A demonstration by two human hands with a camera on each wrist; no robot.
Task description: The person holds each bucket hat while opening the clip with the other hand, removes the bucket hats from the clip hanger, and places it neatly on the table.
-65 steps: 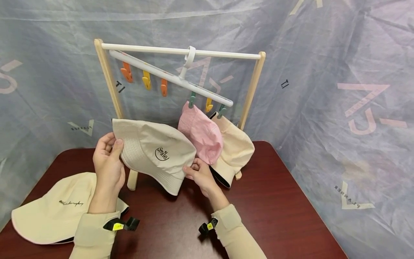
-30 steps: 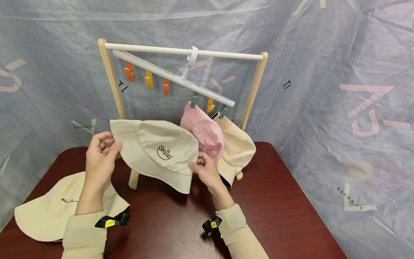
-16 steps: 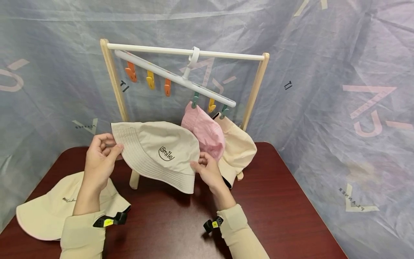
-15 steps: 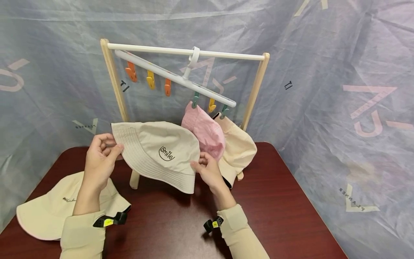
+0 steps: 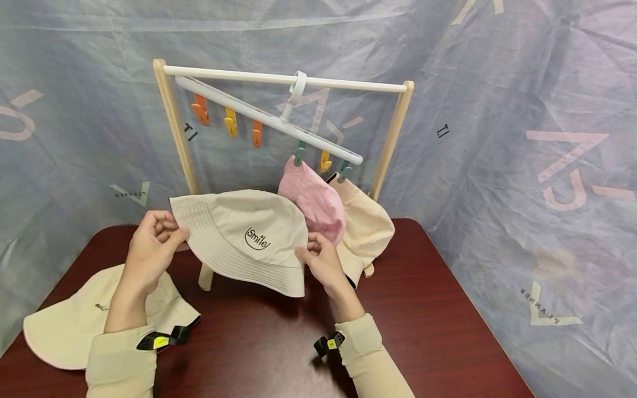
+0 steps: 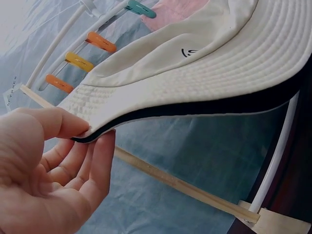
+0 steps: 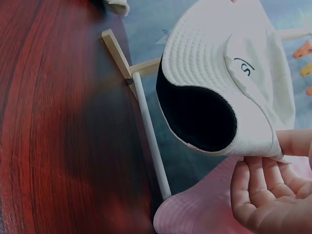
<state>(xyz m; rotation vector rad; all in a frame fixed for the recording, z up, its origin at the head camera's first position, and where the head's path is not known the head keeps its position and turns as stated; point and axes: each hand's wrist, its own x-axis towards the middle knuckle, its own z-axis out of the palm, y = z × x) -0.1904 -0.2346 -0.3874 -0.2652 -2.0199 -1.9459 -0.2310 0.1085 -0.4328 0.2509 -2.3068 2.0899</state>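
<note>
An off-white bucket hat (image 5: pixel 239 226) with a black "Smile" print is held up in the air between both hands, its brim facing down and toward me. My left hand (image 5: pixel 151 249) pinches the brim at the left end, thumb on the outer face and fingers behind. My right hand (image 5: pixel 324 260) pinches the hat at its right side, near where crown meets brim. In the right wrist view the black lining (image 7: pixel 200 117) shows under the brim. Behind the hat, a pink hat (image 5: pixel 313 199) and a cream hat (image 5: pixel 365 226) hang from green clips.
A wooden rack (image 5: pixel 395 138) with a white rail carries a tilted white hanger (image 5: pixel 239 105). Orange and yellow clips (image 5: pixel 230 121) dangle from its left half. Another cream hat (image 5: pixel 64 326) with script lettering lies at the left of the dark red table (image 5: pixel 423 331), partly behind my left forearm.
The held bucket hat has turned more upright and spread flatter, with its print shifting slightly right. My left hand has moved left and lately a little down; my right hand went slightly right.
</note>
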